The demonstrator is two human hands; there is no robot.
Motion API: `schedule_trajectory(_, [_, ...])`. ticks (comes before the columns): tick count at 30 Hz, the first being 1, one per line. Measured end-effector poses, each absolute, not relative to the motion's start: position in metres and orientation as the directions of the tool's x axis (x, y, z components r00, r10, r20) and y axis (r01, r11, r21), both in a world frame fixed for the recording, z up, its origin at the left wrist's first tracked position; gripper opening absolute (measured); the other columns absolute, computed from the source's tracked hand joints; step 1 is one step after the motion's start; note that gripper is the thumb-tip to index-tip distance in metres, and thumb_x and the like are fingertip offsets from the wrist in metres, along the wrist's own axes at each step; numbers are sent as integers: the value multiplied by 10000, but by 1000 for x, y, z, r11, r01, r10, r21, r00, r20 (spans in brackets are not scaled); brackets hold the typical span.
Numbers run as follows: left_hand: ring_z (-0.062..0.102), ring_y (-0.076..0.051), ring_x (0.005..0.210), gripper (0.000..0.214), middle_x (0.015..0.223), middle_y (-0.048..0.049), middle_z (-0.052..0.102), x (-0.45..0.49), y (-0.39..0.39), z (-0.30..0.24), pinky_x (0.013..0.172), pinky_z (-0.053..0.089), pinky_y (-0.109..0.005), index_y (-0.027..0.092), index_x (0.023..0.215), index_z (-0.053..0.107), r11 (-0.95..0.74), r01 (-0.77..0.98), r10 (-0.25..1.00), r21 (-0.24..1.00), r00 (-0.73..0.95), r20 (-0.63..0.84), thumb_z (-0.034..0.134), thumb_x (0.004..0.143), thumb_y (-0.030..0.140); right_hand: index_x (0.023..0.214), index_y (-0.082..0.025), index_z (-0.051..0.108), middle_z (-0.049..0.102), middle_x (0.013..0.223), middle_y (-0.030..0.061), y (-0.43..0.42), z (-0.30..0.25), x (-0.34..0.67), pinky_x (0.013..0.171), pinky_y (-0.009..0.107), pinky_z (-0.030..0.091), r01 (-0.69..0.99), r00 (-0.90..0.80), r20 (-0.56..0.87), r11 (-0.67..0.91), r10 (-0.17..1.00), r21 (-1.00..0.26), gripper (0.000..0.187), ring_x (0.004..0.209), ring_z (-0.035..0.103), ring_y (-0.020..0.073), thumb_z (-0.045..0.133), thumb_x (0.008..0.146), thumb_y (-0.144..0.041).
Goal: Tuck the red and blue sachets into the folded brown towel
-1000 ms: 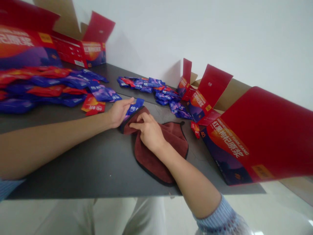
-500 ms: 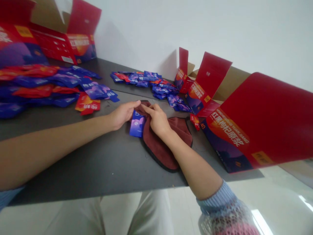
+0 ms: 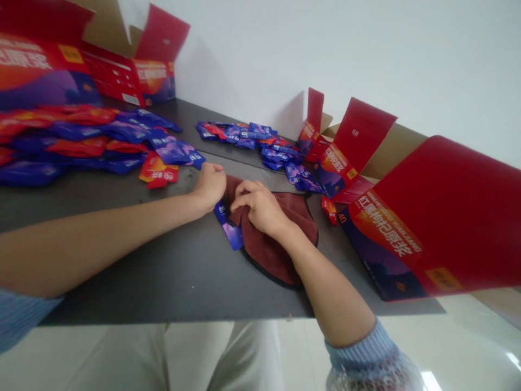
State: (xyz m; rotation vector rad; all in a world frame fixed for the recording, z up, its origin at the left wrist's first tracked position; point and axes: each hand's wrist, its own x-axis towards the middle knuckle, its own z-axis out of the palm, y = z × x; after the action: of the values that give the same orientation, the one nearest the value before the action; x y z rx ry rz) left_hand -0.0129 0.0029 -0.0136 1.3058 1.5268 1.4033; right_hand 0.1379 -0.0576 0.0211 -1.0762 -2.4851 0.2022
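A blue-purple sachet (image 3: pixel 233 234) is tilted over the grey table, its lower end sticking out beside a brown cloth (image 3: pixel 277 251) with black edging. My left hand (image 3: pixel 210 185) is closed in a fist at the sachet's upper end, the wrist bent and the fingertips turned out of sight. Curled fingers of my right hand (image 3: pixel 260 209) pinch a fold of the cloth against the sachet's right side. The rest of the cloth spreads flat under my right wrist.
Blue and red sachets (image 3: pixel 81 138) are heaped at the left, with a red sachet (image 3: pixel 158 169) at the heap's edge. More sachets (image 3: pixel 280 155) lie at the back. Open red cartons (image 3: pixel 154 81) stand back left; a large open carton (image 3: pixel 391 228) stands right.
My left hand has turned over into a fist, and the sachet has tilted with its lower end swinging down and right. My right hand's fingers have curled more. The view has shifted slightly.
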Motion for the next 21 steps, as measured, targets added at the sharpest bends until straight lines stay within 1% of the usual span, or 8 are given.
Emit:
schedule_trajectory(2, [616,-296,1009,135,1001,-134,642,-12,-1,-6,909,463,-438,191,917,501,-71,385,936,920,-294,195,465,796,142,790,-236,766,622,978,19,-58,21,139,851,309,361,619,-647,323,723,691,-307,405,910,492,168,458,801,27])
schedule_trajectory(5, [626,-319,1031,149,1001,-154,642,-9,-7,3,950,445,-445,176,999,509,-115,529,933,841,-232,274,422,896,238,771,-227,751,625,967,14,-57,19,140,852,297,359,577,-689,313,756,654,-309,386,907,498,161,457,785,23])
schedule_trajectory(7, [628,-336,1043,263,1004,-173,640,-8,-7,4,954,439,-449,158,1056,506,-145,583,924,799,-210,321,369,950,356,751,-217,740,633,960,12,-54,17,140,852,293,361,562,-705,299,763,643,-317,369,895,506,158,460,761,24])
schedule_trajectory(9, [625,-346,1059,389,996,-183,642,-9,-5,3,958,435,-450,141,1103,492,-162,616,915,771,-199,351,330,968,468,740,-204,731,638,945,13,-51,17,142,854,289,366,552,-719,265,759,643,-345,369,887,521,153,454,720,39])
schedule_trajectory(11, [619,-353,1076,455,961,-175,646,-12,0,0,963,429,-449,142,1120,477,-180,609,901,772,-212,378,340,958,544,722,-187,723,636,908,15,-48,20,147,848,281,377,538,-742,200,746,640,-392,369,869,544,146,445,677,53])
schedule_trajectory(14, [610,-358,1084,432,932,-157,645,-20,7,-3,963,411,-454,168,1089,467,-264,536,864,802,-239,444,400,940,568,692,-164,712,632,834,15,-49,29,156,823,267,397,521,-782,77,717,618,-463,373,810,567,135,425,626,65])
schedule_trajectory(18, [585,-344,1137,314,1011,-141,630,-29,8,-2,949,396,-425,196,1068,471,-395,404,818,825,-254,516,477,931,479,668,-157,711,639,768,9,-54,40,166,792,252,410,555,-784,-46,667,619,-498,402,777,581,134,399,573,77])
schedule_trajectory(21, [585,-305,1144,251,1000,-100,624,-32,4,0,924,405,-376,215,1086,481,-463,327,795,824,-259,549,532,908,383,688,-159,719,652,801,11,-56,40,167,789,244,414,592,-751,-53,636,658,-494,404,785,588,130,402,584,69])
